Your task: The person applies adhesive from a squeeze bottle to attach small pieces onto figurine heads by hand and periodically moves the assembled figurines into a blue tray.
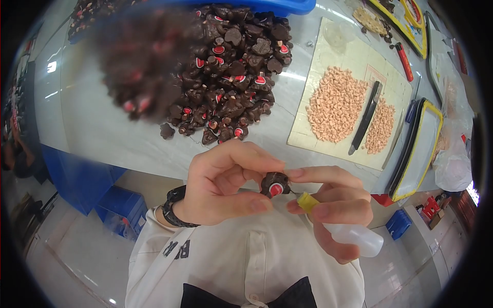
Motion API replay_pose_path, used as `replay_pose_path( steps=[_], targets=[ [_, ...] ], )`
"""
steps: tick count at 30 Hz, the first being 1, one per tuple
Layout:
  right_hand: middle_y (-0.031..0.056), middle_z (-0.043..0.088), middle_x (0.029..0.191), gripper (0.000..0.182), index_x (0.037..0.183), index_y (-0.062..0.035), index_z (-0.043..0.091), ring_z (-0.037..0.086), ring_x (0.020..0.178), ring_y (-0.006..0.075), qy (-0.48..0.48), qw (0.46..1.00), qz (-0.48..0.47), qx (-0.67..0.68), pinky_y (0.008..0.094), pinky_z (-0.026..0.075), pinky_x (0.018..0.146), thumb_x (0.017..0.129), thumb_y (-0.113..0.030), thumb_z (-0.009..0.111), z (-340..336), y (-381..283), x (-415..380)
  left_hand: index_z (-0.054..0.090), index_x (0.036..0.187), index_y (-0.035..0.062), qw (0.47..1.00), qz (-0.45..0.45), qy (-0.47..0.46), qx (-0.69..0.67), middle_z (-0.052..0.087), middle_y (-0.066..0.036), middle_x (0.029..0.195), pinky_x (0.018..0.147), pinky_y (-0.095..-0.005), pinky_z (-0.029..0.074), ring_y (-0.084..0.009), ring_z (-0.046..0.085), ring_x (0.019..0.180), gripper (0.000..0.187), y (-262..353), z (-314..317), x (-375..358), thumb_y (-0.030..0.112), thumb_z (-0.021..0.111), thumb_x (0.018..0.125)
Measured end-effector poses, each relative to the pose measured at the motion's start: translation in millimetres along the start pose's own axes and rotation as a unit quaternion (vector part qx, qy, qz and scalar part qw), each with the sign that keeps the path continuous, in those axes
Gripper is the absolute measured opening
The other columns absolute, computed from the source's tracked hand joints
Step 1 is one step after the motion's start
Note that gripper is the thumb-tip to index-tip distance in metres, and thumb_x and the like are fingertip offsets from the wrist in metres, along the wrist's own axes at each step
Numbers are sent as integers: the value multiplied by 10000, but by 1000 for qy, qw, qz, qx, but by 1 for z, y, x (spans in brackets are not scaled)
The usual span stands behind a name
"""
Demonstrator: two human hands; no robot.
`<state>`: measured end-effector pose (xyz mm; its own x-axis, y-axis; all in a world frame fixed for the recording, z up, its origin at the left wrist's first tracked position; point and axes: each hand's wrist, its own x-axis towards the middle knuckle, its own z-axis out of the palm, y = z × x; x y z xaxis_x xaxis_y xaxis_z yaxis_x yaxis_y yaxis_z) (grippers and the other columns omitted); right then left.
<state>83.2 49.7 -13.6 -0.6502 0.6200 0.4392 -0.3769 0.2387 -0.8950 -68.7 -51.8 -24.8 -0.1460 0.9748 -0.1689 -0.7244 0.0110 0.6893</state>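
My left hand [213, 187] pinches a small dark brown figure [271, 180] with a red and white oval on it, between thumb and fingertips in front of my chest. My right hand [341, 197] grips a translucent white squeeze bottle [362, 240] with a yellow neck [307, 202] and a thin needle tip. That tip points at the right side of the figure; whether it touches cannot be made out. The right index fingertip is against or very close to the figure. Beyond the hands lies a heap of similar brown figures [231, 77], blurred on its left side.
A pale board [300, 136] on the table [149, 146] carries two piles of small peach-coloured pieces [336, 102] and black tweezers [365, 118]. Right of it are a red-handled cutter [404, 61] and a yellow-edged tray [418, 149]. A blue tray [292, 6] stands behind the heap.
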Motion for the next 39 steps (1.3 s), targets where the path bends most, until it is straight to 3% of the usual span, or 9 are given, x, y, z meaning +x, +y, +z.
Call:
replay_pose_path(
  steps=[1, 8, 11, 14, 16, 19, 21, 23, 39],
  targets=[
    [133, 595, 625, 614, 875, 33, 553, 608, 816, 398, -1, 1000, -2, -2, 378, 526, 547, 885, -529, 306, 0, 0, 0, 489, 1068, -54, 999, 4, -35, -17, 517, -137, 1064, 810, -305, 470, -193, 530, 1004, 402, 0, -2, 0, -96, 648, 701],
    [129, 589, 617, 609, 861, 31, 563, 603, 838, 404, -6, 1000, -4, 1, 381, 521, 530, 885, -525, 315, -1, 1, 0, 480, 1069, -62, 999, 9, -36, -19, 513, -145, 1063, 812, -316, 477, -197, 535, 994, 398, 0, -3, 0, -103, 637, 706],
    [134, 581, 542, 586, 905, -35, 470, 603, 725, 404, -63, 997, -2, -51, 370, 531, 565, 861, -569, 233, -4, 1, 2, 474, 1070, -72, 999, 8, -36, -19, 512, -151, 1059, 824, -322, 472, -204, 542, 982, 405, 1, -3, 0, -117, 632, 700],
    [134, 593, 590, 572, 1006, -53, 421, 595, 693, 392, -19, 993, -87, -83, 369, 524, 582, 847, -590, 308, -6, 2, -8, 468, 1070, -84, 999, 16, -24, -20, 511, -158, 1035, 818, -316, 467, -217, 549, 964, 405, 3, -3, 0, -91, 639, 704],
    [136, 606, 663, 529, 1076, -76, 354, 586, 681, 368, 149, 959, -166, -174, 375, 508, 582, 846, -550, 394, -5, -1, -23, 463, 1070, -94, 998, 47, -25, -18, 507, -163, 1005, 809, -301, 459, -224, 552, 948, 404, 3, -5, -1, -51, 645, 712],
    [197, 613, 746, 415, 1104, -57, 339, 599, 709, 317, 108, 938, -68, -324, 373, 488, 637, 811, -158, 614, -37, -13, -50, 469, 1065, -104, 999, 29, -17, -8, 503, -169, 985, 742, -274, 474, -192, 562, 852, 392, 3, -3, -3, 13, 646, 736],
    [145, 625, 771, 429, 1050, -55, 398, 564, 680, 263, 177, 866, -30, -466, 339, 450, 630, 718, 6, 663, -42, 0, -51, 473, 1063, -105, 1000, 14, -23, -1, 503, -171, 985, 721, -268, 480, -178, 562, 820, 386, 3, -2, -4, 24, 644, 742],
    [92, 614, 758, 452, 1016, -73, 405, 534, 702, 232, 115, 818, 34, -563, 333, 424, 672, 676, 78, 662, -51, 5, -47, 476, 1064, -106, 1000, 7, -18, 17, 503, -176, 984, 684, -256, 485, -163, 556, 781, 388, 4, 1, -6, 44, 644, 748],
    [48, 581, 771, 393, 940, -63, 453, 458, 666, 196, 88, 832, 24, -547, 306, 375, 616, 647, 81, 671, -60, 29, -56, 446, 1144, -67, 993, -84, -83, 25, 501, -115, 1017, 767, -247, 456, -142, 537, 903, 431, 2, 14, -10, -118, 575, 735]
  ],
)
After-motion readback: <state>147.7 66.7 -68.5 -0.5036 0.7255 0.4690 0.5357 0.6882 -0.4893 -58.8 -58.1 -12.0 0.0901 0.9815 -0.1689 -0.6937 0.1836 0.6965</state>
